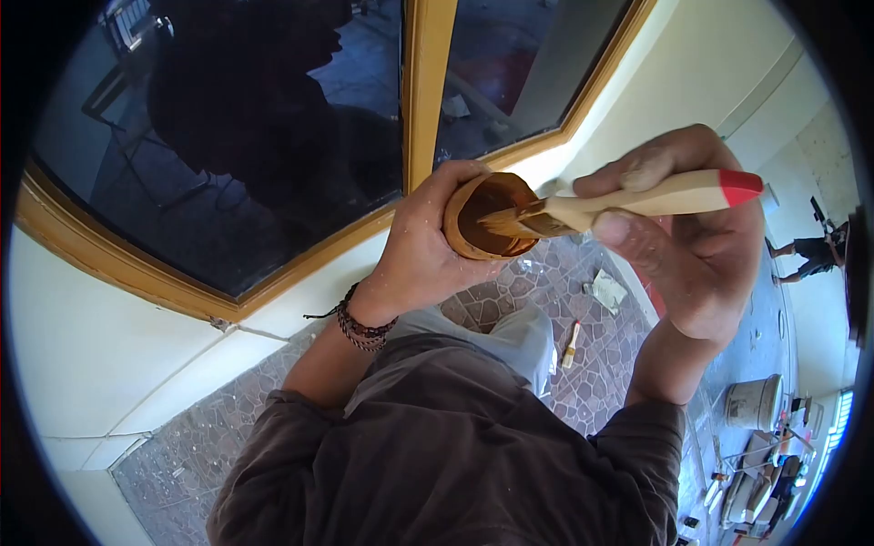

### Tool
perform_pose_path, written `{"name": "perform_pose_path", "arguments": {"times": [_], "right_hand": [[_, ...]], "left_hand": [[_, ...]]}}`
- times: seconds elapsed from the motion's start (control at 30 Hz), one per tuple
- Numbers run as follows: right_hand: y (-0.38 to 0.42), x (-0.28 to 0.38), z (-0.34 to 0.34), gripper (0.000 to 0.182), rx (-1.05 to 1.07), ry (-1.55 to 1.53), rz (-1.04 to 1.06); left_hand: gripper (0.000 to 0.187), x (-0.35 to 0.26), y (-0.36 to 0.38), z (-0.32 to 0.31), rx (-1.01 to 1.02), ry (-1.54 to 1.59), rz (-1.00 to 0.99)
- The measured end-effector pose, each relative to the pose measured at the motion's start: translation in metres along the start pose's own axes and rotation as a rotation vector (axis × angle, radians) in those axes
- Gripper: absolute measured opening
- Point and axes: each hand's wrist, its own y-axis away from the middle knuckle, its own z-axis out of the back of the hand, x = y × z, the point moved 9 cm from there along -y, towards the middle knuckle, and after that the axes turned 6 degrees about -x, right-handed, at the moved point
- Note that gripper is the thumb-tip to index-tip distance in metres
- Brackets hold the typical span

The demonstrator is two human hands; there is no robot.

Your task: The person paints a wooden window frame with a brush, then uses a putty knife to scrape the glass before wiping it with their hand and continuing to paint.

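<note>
My left hand (423, 232) is wrapped round a small round cup (458, 238) with brown paint or stain on its inside and rim. In my right hand (696, 246) is a paintbrush (655, 195) with a pale wooden handle and a red end, pinched between thumb and fingers. The brush lies nearly level, its brown-wetted bristles inside the mouth of the cup. Just beyond the cup stands a window with a yellow-brown wooden frame (426, 100) and dark glass.
A second paintbrush (571, 346) lies on the stone-patterned floor (596, 391), near a scrap of paper (605, 291). To the right stand a bucket (754, 403) and a heap of tools and materials (765, 482). Another person (810, 255) is at the far right. A pale wall (100, 337) runs below the window.
</note>
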Motion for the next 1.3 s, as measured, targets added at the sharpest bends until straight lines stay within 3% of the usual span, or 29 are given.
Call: {"name": "perform_pose_path", "arguments": {"times": [0.23, 0.47, 0.53, 0.63, 0.73, 0.83, 1.03, 1.13, 1.3], "right_hand": [[0.002, -0.012, -0.025, 0.020, 0.096, -0.010, -0.007], [0.001, -0.023, -0.036, 0.020, 0.141, 0.100, -0.016], [0.001, -0.027, -0.039, 0.020, 0.151, 0.089, -0.043], [0.001, -0.020, -0.043, 0.020, 0.205, 0.144, 0.039], [-0.005, -0.017, -0.027, 0.020, 0.083, 0.107, -0.014], [-0.005, -0.012, -0.023, 0.019, 0.028, 0.036, 0.099], [-0.003, -0.022, -0.044, 0.018, 0.178, 0.132, -0.010], [-0.004, -0.023, -0.053, 0.019, 0.255, 0.193, 0.052], [-0.008, -0.025, -0.040, 0.019, 0.155, 0.125, 0.032]], "left_hand": [[0.075, -0.012, 0.007, -0.001, -0.092, -0.182, -0.191], [0.078, -0.002, 0.006, -0.002, -0.109, -0.154, -0.140], [0.072, -0.002, 0.005, 0.001, -0.169, -0.101, -0.114], [0.076, 0.001, 0.007, -0.001, -0.103, -0.151, -0.081], [0.075, 0.004, 0.007, 0.001, -0.112, -0.162, -0.078], [0.074, 0.004, 0.007, 0.003, -0.103, -0.147, -0.062], [0.071, 0.001, 0.009, 0.007, -0.138, -0.172, -0.053], [0.069, 0.002, 0.011, 0.006, -0.117, -0.189, -0.035], [0.070, 0.002, 0.012, 0.005, -0.086, -0.135, -0.009]]}}
